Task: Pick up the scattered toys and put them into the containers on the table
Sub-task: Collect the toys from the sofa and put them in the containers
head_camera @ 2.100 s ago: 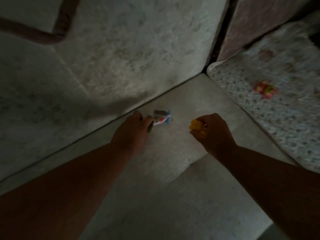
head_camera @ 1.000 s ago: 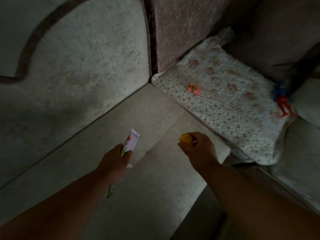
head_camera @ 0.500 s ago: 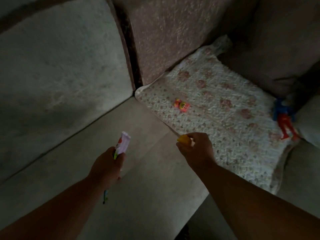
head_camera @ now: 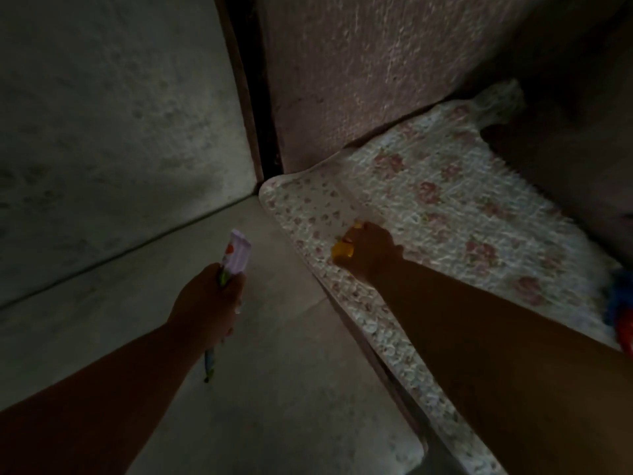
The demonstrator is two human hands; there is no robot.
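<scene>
Since half a second earlier, the right hand [head_camera: 371, 253], gripping a small yellow toy [head_camera: 342, 250], had descended onto the floral quilted mat's [head_camera: 445, 200] left edge, covering the pink toy there. The left hand [head_camera: 209, 303] gripped a white toy packet [head_camera: 238, 253].

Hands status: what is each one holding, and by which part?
Left hand grips a long flat toy around its middle, both ends sticking out. Right hand holds a small yellow toy in its fingers, over the floral mat.

A single head-worn camera looks forward and steeply down, close over a sofa seat [head_camera: 281, 389]. Both forearms enter from 6 o'clock; the floral blanket [head_camera: 445, 207] lies toward 2 o'clock, the backrest [head_camera: 113, 132] toward 10 o'clock.
</scene>
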